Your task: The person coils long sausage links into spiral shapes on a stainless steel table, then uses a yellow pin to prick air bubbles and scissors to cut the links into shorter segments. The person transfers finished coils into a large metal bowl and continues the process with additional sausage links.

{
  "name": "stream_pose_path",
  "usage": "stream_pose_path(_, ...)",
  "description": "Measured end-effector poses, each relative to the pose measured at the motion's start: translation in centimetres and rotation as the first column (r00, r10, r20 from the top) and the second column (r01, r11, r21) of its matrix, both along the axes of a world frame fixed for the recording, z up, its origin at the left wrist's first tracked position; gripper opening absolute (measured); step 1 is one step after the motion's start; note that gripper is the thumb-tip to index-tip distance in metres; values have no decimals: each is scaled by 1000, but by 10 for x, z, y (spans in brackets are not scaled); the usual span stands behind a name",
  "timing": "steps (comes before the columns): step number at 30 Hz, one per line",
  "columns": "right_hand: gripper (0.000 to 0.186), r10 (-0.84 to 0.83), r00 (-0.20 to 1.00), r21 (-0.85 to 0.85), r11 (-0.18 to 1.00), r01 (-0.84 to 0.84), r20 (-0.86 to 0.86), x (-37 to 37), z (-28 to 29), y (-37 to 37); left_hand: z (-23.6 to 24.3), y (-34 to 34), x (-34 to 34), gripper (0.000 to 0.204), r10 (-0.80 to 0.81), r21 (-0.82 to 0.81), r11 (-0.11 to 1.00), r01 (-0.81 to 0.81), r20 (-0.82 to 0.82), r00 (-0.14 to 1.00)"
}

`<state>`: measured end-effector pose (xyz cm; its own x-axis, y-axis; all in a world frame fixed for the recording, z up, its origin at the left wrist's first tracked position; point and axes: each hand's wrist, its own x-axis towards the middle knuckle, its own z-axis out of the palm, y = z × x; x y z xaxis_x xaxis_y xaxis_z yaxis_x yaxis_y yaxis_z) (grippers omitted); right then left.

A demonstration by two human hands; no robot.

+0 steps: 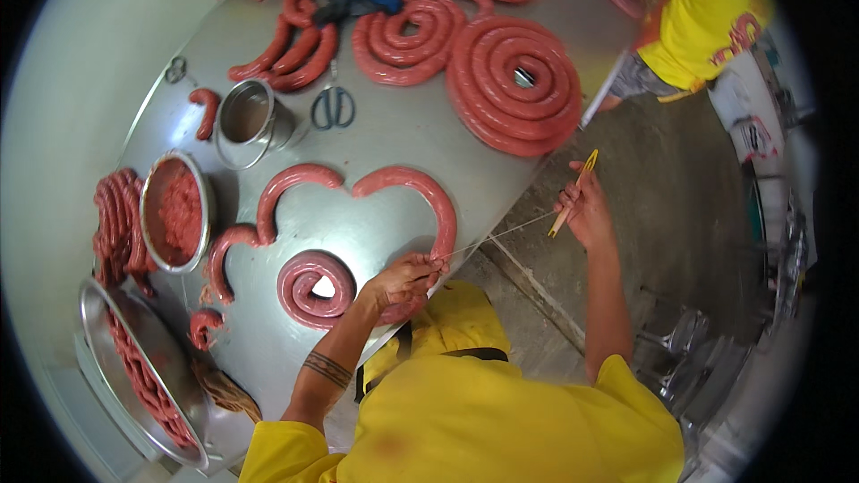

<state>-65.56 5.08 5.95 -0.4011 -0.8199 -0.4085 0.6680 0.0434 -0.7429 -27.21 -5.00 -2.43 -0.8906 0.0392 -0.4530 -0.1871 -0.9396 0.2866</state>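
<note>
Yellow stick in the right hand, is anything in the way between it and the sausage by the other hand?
Nothing visible is. The string runs through open space from the right hand, holding the yellow stick, to the left hand. Only the left hand itself covers part of the curved sausage.

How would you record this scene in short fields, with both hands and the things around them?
Left hand: pinching a string, over a curved sausage
Right hand: holding a slim yellow shuttle
String: stretched between the hands
Surface: metal table
Near left forearm: small sausage coil
Farther off: large sausage coil, scissors
Container: metal bowl with ground meat
</note>
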Motion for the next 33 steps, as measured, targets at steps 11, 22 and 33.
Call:
stream_pose_path(11,33,664,726,515,692,-507,-178,123,-30,67,14,32,-61,14,593,-819,566,-96,323,737)
stream_pose_path(22,27,635,414,-80,486,-871,-653,180,5,-118,72,-20,-15,24,755,-916,370,-158,197,625)
stream_pose_path(33,13,603,-281,628,499,-597,-747,134,33,-123,64,-8,-29,16,502,-919,-358,163,-42,864)
